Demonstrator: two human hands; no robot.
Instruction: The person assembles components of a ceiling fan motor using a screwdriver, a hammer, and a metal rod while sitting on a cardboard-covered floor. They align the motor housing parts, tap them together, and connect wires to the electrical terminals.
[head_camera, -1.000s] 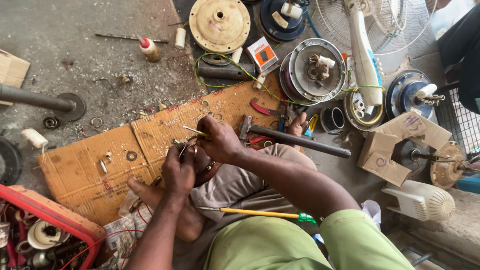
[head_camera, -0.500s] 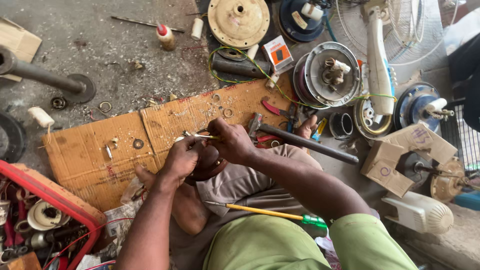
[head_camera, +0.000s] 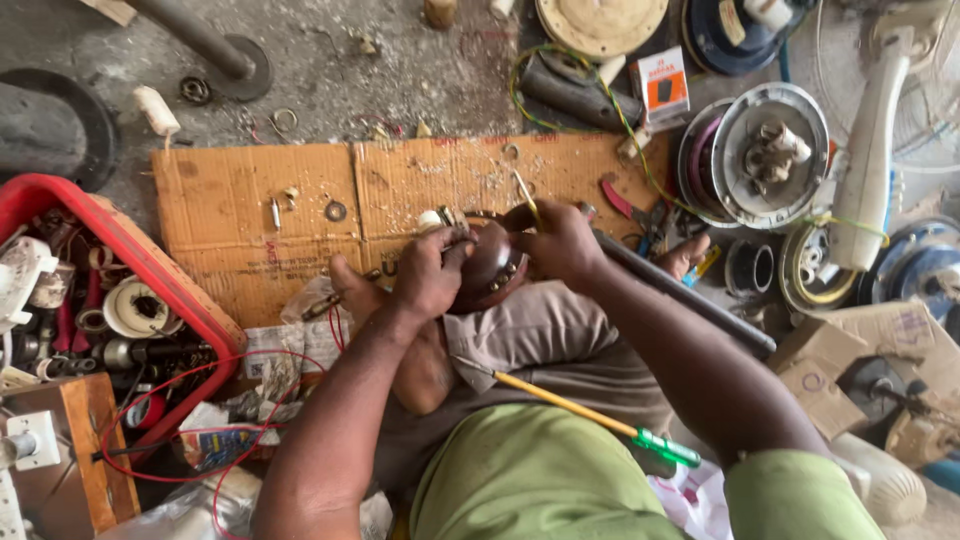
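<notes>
2 hands grip a dark round motor part (head_camera: 490, 265) over the cardboard (head_camera: 240, 215): left hand (head_camera: 428, 280) clasping its side, right hand (head_camera: 562, 243) pinching a thin tool (head_camera: 524, 190).

Single head view, straight down, close over cardboard (head_camera: 250, 215).

Left hand (head_camera: 425, 280) and right hand (head_camera: 562, 240) grip round brown metal motor part (head_camera: 490, 268) between them, above lap. Flat corrugated cardboard sheet (head_camera: 260, 215) beyond grip. Red plastic crate of spare parts (head_camera: 120, 260) left of grip. Yellow-shafted green-handled screwdriver (head_camera: 590, 415) on lap, nearer than grip. Round grey fan motor housing (head_camera: 765, 155) right, beyond.
</notes>
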